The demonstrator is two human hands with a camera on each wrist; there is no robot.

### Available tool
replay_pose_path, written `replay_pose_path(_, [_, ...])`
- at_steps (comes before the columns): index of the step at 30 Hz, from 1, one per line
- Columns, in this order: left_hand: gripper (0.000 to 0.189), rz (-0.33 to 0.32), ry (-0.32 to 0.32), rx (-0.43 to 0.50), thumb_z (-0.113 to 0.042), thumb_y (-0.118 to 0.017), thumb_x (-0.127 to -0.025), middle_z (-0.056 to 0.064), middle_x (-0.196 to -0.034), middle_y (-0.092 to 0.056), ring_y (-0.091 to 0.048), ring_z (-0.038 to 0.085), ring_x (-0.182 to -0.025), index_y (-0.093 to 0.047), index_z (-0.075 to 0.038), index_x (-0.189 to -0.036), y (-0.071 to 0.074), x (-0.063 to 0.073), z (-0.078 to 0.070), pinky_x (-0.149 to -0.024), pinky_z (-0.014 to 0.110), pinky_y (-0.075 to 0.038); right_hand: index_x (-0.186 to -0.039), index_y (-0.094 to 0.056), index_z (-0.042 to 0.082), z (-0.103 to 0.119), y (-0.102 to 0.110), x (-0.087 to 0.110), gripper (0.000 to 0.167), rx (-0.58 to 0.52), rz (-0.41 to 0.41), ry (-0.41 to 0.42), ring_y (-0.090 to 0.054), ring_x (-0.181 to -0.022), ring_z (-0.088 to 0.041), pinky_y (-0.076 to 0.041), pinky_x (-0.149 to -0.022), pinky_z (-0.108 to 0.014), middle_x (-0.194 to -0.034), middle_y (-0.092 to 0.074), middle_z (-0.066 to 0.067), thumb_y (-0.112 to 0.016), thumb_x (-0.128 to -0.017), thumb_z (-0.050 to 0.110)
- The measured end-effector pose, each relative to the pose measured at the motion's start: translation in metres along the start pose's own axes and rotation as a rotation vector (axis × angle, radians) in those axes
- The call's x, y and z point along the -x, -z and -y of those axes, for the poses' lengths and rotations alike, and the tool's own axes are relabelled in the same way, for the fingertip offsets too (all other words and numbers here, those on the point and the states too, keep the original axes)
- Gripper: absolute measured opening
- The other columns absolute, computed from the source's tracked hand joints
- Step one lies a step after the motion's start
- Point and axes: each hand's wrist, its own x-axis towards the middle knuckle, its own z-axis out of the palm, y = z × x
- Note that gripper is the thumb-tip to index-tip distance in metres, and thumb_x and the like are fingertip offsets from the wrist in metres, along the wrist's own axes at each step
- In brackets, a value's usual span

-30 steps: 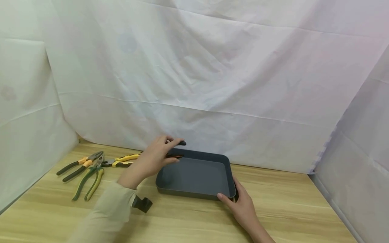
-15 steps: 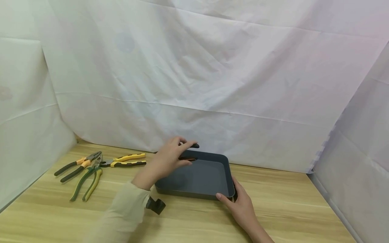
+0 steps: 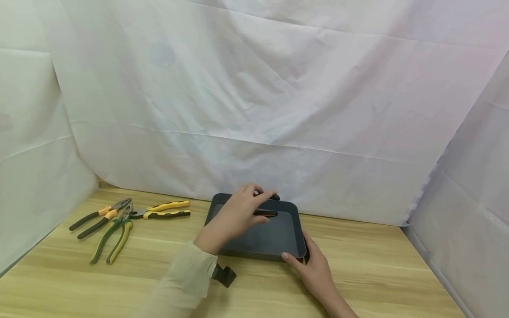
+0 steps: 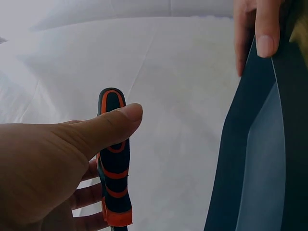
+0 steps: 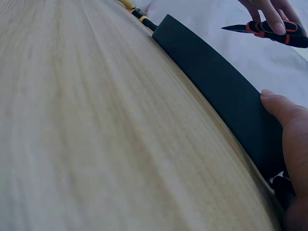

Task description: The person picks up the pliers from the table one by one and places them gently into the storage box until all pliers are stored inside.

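Note:
My left hand (image 3: 236, 214) holds a pair of needle-nose pliers (image 5: 274, 31) above the dark grey rectangular tray (image 3: 270, 238). Thumb and fingers wrap the black handles with red-orange trim, as the left wrist view shows on the near handle (image 4: 115, 163). In the right wrist view the pointed jaws face left, raised over the tray wall. My right hand (image 3: 316, 269) grips the tray's near right corner, thumb on the rim and the other fingers along the outer side. The tray sits on the wooden table, with its left part hidden behind my left forearm.
Left of the tray lie pliers with orange and black handles (image 3: 101, 216), pliers with green and yellow handles (image 3: 115, 240) and pliers with yellow and black handles (image 3: 167, 210), heads close together. White cloth (image 3: 254, 110) hangs behind the table (image 3: 377, 265) and at both sides.
My left hand has carried the needle-nose pliers rightward, from the tray's left end to above its middle. My right hand keeps its grip on the corner, and the tray stays nearly in place.

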Motion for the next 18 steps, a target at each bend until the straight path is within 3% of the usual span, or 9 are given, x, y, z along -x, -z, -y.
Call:
replay_pose_path(5, [0.069,-0.005,-0.021,-0.046,-0.039,-0.076,-0.088,0.009,-0.133,-0.055,-0.056,0.028,-0.118,-0.05,-0.026,-0.151,-0.006,-0.004,-0.011,-0.097,0.045,-0.051,-0.162,-0.025,0.013,0.0,0.0,0.0,0.1,-0.003,-0.004,0.016,-0.039,-0.148,-0.039,-0.041,-0.115,-0.056,-0.163,-0.034,-0.016,-0.073,-0.087,0.057])
replay_pose_path(12, [0.068,-0.02,-0.05,-0.193,-0.044,-0.075,-0.088,0.007,-0.131,-0.057,-0.057,0.024,-0.118,-0.051,-0.029,-0.15,-0.017,-0.008,-0.023,-0.1,0.041,-0.051,-0.161,-0.025,0.012,-0.001,0.001,0.001,0.099,-0.008,-0.005,0.016,-0.039,-0.148,-0.039,-0.041,-0.114,-0.055,-0.162,-0.035,-0.017,-0.073,-0.087,0.056])
replay_pose_path(18, [0.07,0.001,-0.07,-0.18,-0.043,-0.076,-0.088,0.007,-0.132,-0.056,-0.058,0.024,-0.117,-0.049,-0.028,-0.151,-0.024,-0.007,-0.028,-0.097,0.041,-0.052,-0.161,-0.025,0.012,-0.002,0.0,0.0,0.099,-0.025,-0.011,0.029,-0.042,-0.146,-0.037,-0.043,-0.113,-0.053,-0.161,-0.037,-0.016,-0.074,-0.087,0.055])
